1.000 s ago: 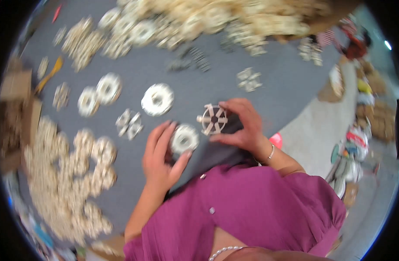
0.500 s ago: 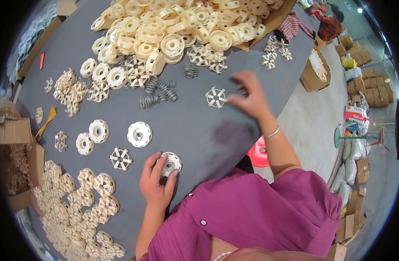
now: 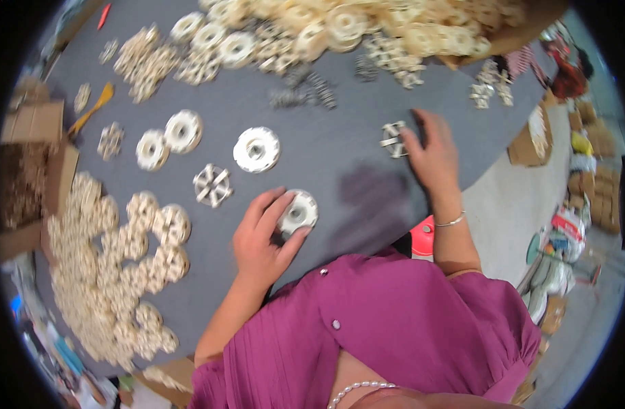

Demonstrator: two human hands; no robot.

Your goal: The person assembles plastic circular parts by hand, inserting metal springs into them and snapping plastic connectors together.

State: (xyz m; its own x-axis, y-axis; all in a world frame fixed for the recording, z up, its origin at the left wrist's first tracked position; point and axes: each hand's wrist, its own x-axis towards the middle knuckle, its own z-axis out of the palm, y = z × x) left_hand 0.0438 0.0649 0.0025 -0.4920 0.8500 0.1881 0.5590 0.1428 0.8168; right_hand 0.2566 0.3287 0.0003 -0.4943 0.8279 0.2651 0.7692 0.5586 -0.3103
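My left hand (image 3: 261,232) is closed around the left side of a cream round plastic wheel (image 3: 300,213) with a metal spring in its centre hole, resting on the dark table. Farther right, my right hand (image 3: 433,153) has its thumb and fingers at the right edge of a small white spoked disc (image 3: 392,140), partly covering it. Another spoked disc (image 3: 211,185) lies left of my left hand. Beyond it sits a larger cream wheel (image 3: 256,149) with a spring inside. Two more wheels, one of them (image 3: 183,131) slightly larger, stand farther left.
A big heap of cream wheels (image 3: 346,27) fills the far side, with loose springs (image 3: 302,95) before it. Many assembled wheels (image 3: 115,273) cover the near left. A cardboard box (image 3: 33,157) stands at the left edge, and a red stool (image 3: 423,237) beside the table at right.
My right hand has come down to the spoked disc it was reaching toward. My left hand keeps hold of its wheel. The whole view has shifted and turned.
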